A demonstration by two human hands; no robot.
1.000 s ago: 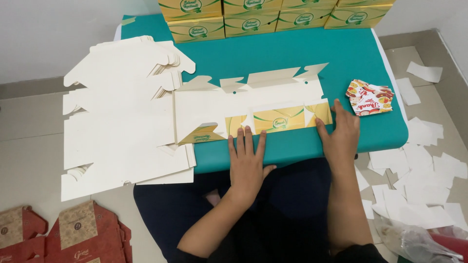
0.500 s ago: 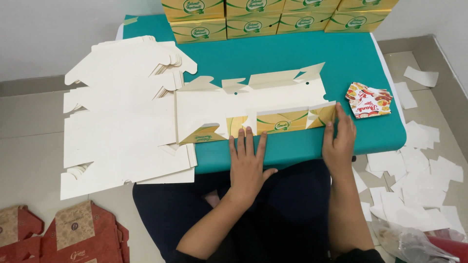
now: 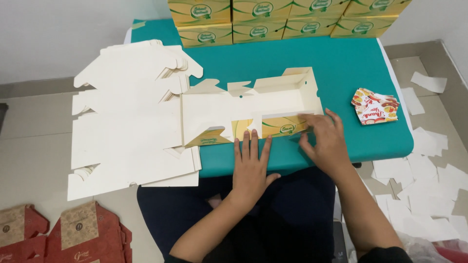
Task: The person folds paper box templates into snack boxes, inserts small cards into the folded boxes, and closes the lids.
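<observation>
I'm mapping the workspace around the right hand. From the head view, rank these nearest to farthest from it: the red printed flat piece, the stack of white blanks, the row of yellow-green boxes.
1. Red printed flat piece, just right of the right hand.
2. Row of yellow-green boxes, at the table's far edge.
3. Stack of white blanks, far left, overhanging the table's edge.

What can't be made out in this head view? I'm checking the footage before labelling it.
- Carton blank: its near flaps lie under the left hand and the right hand.
- Yellow boxes: top row cut off by the upper edge.
- Red cartons: cut off by the lower-left edge.
- Blank stack: sheet count too fine to tell.
</observation>
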